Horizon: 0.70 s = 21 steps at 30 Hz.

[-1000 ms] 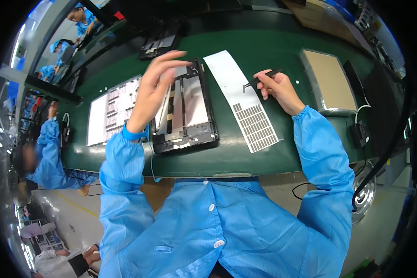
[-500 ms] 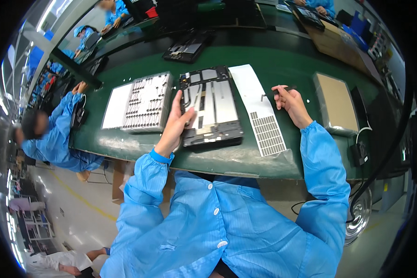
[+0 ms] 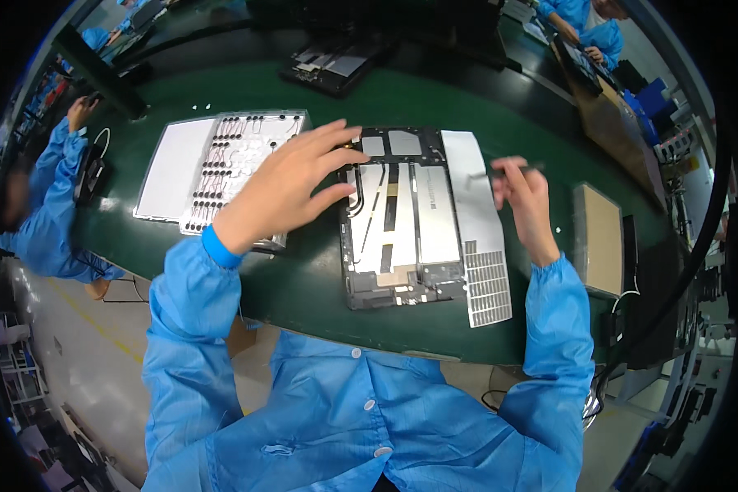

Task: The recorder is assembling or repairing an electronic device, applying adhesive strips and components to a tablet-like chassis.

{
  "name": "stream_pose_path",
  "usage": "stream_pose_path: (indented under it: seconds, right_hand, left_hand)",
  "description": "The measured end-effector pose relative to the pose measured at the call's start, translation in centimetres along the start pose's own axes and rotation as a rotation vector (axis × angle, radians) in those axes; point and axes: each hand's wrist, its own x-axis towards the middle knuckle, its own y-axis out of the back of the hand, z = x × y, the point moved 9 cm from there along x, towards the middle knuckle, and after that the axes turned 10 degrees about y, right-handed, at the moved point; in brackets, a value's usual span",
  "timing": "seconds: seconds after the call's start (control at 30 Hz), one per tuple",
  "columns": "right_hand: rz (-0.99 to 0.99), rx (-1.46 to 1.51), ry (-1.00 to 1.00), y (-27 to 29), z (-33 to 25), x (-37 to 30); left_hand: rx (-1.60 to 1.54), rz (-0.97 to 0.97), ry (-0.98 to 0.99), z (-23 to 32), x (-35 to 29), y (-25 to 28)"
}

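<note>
An opened tablet-like device lies on the green table with silver battery panels and black-edged boards exposed. Over its upper left edge reaches my left hand, fingers spread and nothing held. Whether the fingertips touch the device I cannot tell. Partly under that hand, a white tray carries rows of small black-ended wired parts. A white sheet with a grid of grey labels lies along the device's right edge. To the right of the sheet, my right hand pinches a slim dark tool, blurred, its tip over the sheet.
A tan-topped box stands at the right, beside a thick black cable. Another opened device lies farther back. A co-worker's blue sleeve is at the left; another person works at the back right.
My left hand has let go of the device's left side and moved to its upper left, fingers now spread. The device now lies flat and straighter against the sheet. My right hand keeps the tool.
</note>
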Motion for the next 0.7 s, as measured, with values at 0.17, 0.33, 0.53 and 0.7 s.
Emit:
stream_pose_path:
  seconds: [0.17,0.33,0.53,0.7]
  right_hand:
    - [-0.181,-0.089,0.053,-11.2,-0.6,7.7]
    - [-0.225,-0.085,-0.072,-13.4,1.4,7.7]
    - [-0.232,-0.146,-0.061,-13.5,1.6,8.2]
    - [-0.243,-0.143,-0.006,-13.9,1.6,8.3]
  left_hand:
    - [-0.012,-0.133,-0.126,-2.9,1.7,-2.3]
    - [-0.073,-0.126,-0.091,-2.8,1.8,-3.1]
    - [-0.069,-0.163,-0.068,-3.9,2.2,-3.5]
    - [-0.044,-0.164,-0.065,-3.8,1.8,-3.2]
